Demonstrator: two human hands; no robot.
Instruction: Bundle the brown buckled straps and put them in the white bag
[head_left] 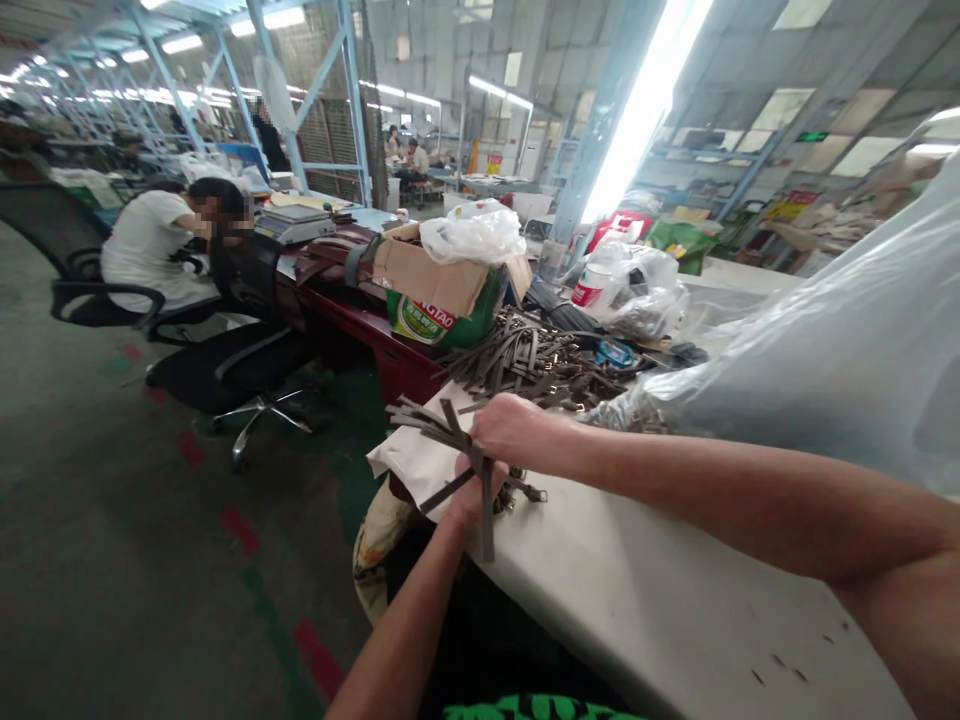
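Note:
A bundle of grey-brown straps (431, 424) with small metal buckles sits in my hands above the near edge of the white-covered table (622, 560). My left hand (466, 492) is closed around the bundle from below. Just above it, my right hand (504, 425) is closed on a strap that crosses the bundle; one strap end hangs down past my left hand. Buckle ends (534, 492) stick out to the right, under my right wrist. My right fingertips are partly hidden. Behind my hands lies a large heap of similar straps (525, 350).
A green cardboard box (480, 310) with a plastic bag on top stands behind the heap. Clear plastic sheeting (840, 330) bulges in from the right. Black office chairs (232, 365) stand at left, where a person in white (150, 235) sits bent over. Small scraps (780, 662) lie on the table.

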